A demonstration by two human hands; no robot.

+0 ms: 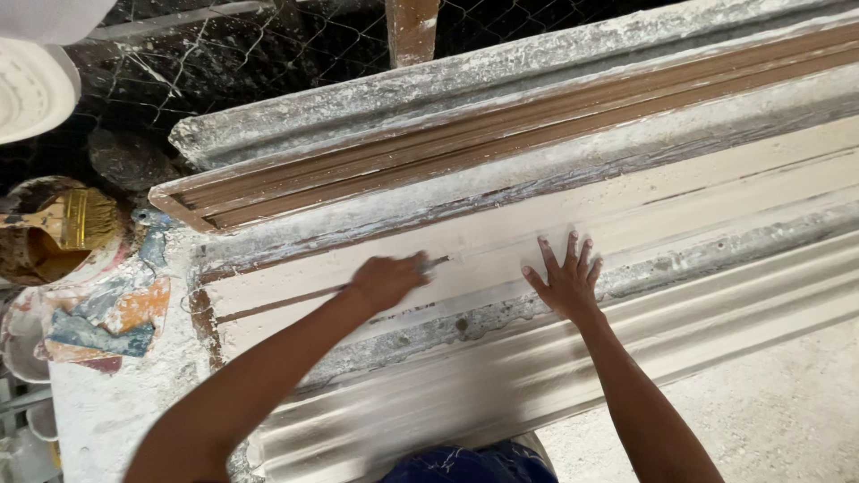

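While left hand (386,281) grips scraper (436,262) — plaster moulding (501,237) beneath, right hand (565,284) flat beside.

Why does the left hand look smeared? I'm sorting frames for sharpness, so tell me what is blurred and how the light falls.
Head view: the left hand is motion-blurred, with what it holds too smeared to identify; the right hand lies flat and sharp on the plaster-coated mould; lighting is soft and even, without glare; the brush at left sits in dimmer shade.

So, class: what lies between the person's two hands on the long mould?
In the head view, only bare white plaster surface separates the left hand from the right hand; no tool lies there.
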